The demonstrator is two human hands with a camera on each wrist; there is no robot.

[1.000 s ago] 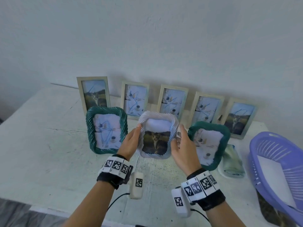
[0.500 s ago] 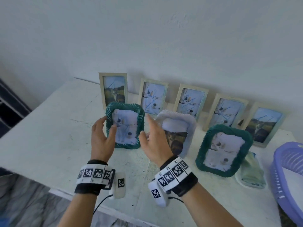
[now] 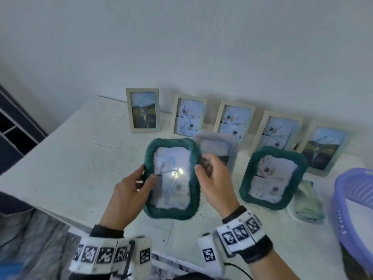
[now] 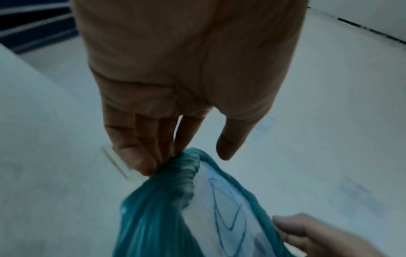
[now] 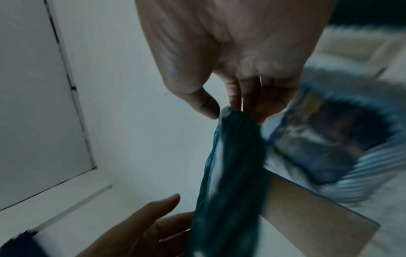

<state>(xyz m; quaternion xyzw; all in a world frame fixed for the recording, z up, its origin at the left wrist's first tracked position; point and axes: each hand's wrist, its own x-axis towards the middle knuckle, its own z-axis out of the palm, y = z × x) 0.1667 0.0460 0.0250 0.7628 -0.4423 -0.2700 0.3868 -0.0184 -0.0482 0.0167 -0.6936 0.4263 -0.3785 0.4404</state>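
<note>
White table [image 3: 70, 168] against a wall. At the table's right end, a purple basket [image 3: 353, 190]. Along the wall, a row of 5 wooden frames [image 3: 234, 122]. Nearer, held above the table with its face turned up, a green frame [image 3: 171, 214] with a scribbled drawing. Behind its top right corner, a white frame [image 3: 228, 142]; further right, a 2nd green frame [image 3: 278, 151]. On the held frame's left edge, the left hand [image 3: 129, 197], gripping, thumb in front, fingers behind. On the right edge, the right hand [image 3: 216, 184], pinching likewise.
</note>
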